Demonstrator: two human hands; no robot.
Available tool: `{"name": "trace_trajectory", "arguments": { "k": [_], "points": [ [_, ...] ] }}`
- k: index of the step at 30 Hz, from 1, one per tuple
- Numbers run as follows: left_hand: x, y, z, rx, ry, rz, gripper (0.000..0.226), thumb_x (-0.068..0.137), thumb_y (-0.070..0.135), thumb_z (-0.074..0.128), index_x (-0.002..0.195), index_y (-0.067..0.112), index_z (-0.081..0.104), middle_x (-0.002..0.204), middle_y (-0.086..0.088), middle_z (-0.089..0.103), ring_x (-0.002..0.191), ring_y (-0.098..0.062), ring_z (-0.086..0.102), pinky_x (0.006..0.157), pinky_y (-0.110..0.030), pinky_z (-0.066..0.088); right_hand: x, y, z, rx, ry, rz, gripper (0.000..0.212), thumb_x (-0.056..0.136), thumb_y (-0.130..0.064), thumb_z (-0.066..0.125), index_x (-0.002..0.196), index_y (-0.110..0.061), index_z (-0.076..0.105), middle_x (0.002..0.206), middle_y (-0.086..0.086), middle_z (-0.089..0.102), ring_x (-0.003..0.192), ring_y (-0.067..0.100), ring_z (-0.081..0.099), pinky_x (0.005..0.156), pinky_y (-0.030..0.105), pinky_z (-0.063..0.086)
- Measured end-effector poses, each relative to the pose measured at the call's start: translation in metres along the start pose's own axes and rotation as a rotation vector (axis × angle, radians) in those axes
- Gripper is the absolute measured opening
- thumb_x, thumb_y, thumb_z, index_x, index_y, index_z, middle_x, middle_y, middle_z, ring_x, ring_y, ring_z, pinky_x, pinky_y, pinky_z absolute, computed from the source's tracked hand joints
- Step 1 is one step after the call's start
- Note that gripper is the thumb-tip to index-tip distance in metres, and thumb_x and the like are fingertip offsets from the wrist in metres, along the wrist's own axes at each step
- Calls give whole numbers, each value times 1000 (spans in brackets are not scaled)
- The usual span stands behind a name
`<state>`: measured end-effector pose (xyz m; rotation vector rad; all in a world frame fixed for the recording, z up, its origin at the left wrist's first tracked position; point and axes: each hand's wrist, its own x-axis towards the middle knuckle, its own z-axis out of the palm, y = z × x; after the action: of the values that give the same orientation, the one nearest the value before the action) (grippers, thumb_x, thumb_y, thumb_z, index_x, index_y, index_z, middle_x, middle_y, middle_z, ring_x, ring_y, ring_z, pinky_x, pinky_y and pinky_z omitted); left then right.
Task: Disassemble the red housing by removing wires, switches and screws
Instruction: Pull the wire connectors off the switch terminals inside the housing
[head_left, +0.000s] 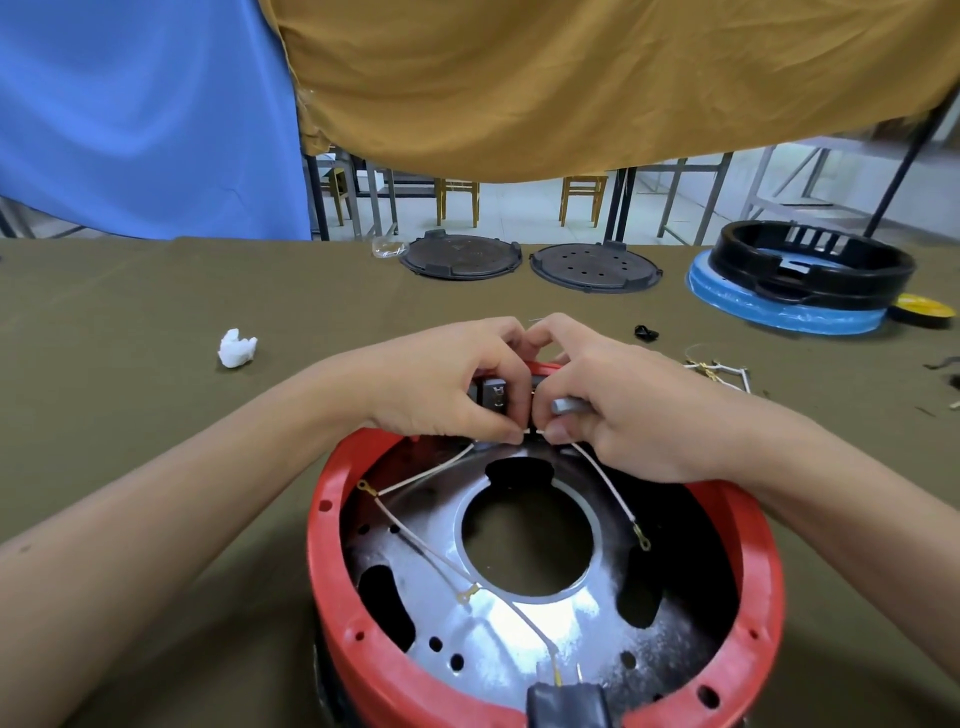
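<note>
Housing (540, 597), red and ring-shaped, sits at 6 o'clock on the olive-covered table (130, 291), its metal inner plate (519, 618) exposed and several white wires (421, 475) with ring terminals lying loose inside, which suggests the job is partway done. At the housing's 12 o'clock rim, the left hand (447, 384) curls round a black switch block (493, 397) while the right hand (613, 400) grips a grey tool handle (569, 405); both thumbs pinch one wire. Removed wires (719, 371) lie at 3 o'clock. The switch, remaining wires and any screws appear still to come.
</note>
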<state>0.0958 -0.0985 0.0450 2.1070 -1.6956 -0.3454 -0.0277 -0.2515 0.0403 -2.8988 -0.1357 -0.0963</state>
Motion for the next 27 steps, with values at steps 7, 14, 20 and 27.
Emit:
{"name": "trace_trajectory", "arguments": {
  "k": [7, 14, 20, 27],
  "points": [
    [-1, 1, 0, -14, 3, 5, 4, 81, 23, 78, 80, 24, 74, 113, 7, 51, 113, -9, 51, 102, -36, 40, -1, 0, 0, 3, 48, -4, 20, 90, -17, 64, 70, -20, 64, 128, -16, 35, 81, 21, 58, 75, 45, 49],
    [0, 0, 1, 34, 33, -18, 6, 78, 20, 76, 74, 22, 71, 110, 21, 49, 103, 1, 53, 98, -29, 42, -3, 0, 2, 40, 82, 10, 23, 98, -33, 56, 83, -21, 67, 127, -15, 41, 96, 19, 58, 87, 44, 46],
    [1, -1, 3, 51, 83, -34, 5, 76, 29, 78, 73, 30, 74, 115, 25, 52, 105, 3, 54, 99, -32, 44, -16, -4, -14, 120, 642, -44, 34, 104, -43, 36, 82, -21, 50, 83, -3, 48, 75, 15, 50, 72, 38, 42],
    [1, -1, 2, 57, 82, -21, 6, 77, 28, 79, 74, 32, 76, 117, 23, 56, 107, 3, 55, 101, -32, 42, -20, 8, -12, 694, 624, -47, 52, 94, -47, 57, 70, 0, 56, 49, 0, 55, 42, 3, 47, 46, 11, 34]
  ]
}}
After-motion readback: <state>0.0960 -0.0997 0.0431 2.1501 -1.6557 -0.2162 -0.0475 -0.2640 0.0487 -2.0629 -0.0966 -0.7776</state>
